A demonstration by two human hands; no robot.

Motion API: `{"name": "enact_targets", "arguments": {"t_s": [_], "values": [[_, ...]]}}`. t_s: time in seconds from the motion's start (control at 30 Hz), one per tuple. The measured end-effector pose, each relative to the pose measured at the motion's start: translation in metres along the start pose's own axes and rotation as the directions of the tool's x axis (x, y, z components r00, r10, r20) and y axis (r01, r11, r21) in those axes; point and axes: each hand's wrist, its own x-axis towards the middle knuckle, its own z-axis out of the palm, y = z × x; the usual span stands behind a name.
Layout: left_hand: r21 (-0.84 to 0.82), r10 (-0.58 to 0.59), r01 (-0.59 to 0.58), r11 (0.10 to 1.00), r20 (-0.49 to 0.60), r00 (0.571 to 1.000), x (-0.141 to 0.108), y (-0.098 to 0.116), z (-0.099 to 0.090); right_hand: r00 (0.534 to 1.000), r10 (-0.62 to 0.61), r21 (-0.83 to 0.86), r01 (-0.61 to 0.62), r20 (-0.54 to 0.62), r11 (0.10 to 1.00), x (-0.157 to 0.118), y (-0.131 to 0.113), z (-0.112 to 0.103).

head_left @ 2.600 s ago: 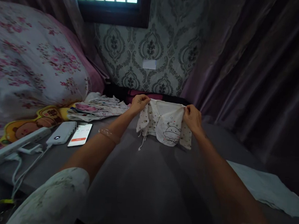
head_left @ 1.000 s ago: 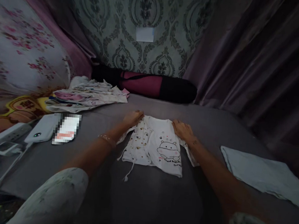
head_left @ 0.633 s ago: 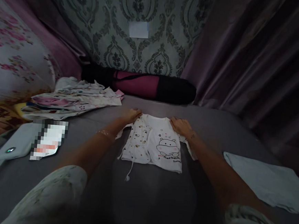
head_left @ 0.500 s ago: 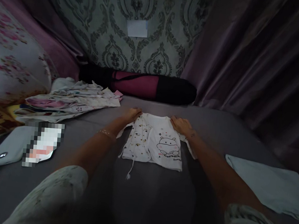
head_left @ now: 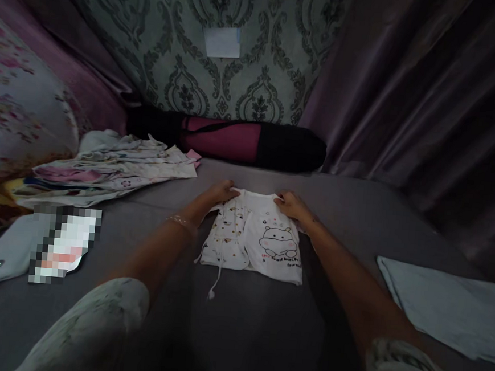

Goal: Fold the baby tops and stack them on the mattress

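1. Pinching soft white shirt [head_left: 257, 220] at both shoulders: left hand [head_left: 224, 192] and right hand [head_left: 291, 205], fingers of each closed on fabric.
2. Shirt spread on smooth gray sheet [head_left: 236, 327], between forearms; cartoon-animal print [head_left: 278, 243] one side, speckled panel [head_left: 227, 235] other, thin tie cord [head_left: 218, 277] trailing past hem.
3. Left: crumpled, layered clothes pile [head_left: 115, 169].
4. Right: pale folded cloth [head_left: 448, 304], flat.
5. Behind: black-and-maroon cylindrical bag [head_left: 225, 138], lying lengthwise against patterned wall [head_left: 221, 86].
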Motion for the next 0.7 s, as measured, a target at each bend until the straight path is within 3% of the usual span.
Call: {"name": "enact_targets", "arguments": {"t_s": [0.2, 0.3, 0.4, 0.53, 0.7], "values": [[0.183, 0.085, -0.057, 0.981, -0.146, 0.986, -0.007, 0.0, 0.01, 0.997, -0.001, -0.007, 0.001, -0.073, 1.0, -0.004, 0.002, 0.01], [0.176, 0.041, -0.012, 0.984, -0.16, 0.986, -0.004, 0.001, 0.012, 0.998, 0.021, 0.005, -0.021, -0.06, 1.0, -0.001, 0.0, 0.011], [0.058, -0.059, 0.067, 0.996, -0.129, 0.99, -0.003, -0.004, 0.002, 0.997, 0.064, 0.131, -0.058, -0.037, 0.99, 0.001, 0.005, 0.003], [-0.036, -0.173, 0.169, 0.985, -0.185, 0.967, -0.017, -0.035, -0.027, 0.979, 0.199, 0.275, -0.178, -0.052, 0.945, -0.016, 0.035, -0.017], [-0.047, -0.306, 0.302, 0.952, -0.138, 0.942, -0.072, -0.091, -0.058, 0.93, 0.366, 0.288, -0.362, 0.044, 0.886, -0.082, 0.083, -0.037]]}}
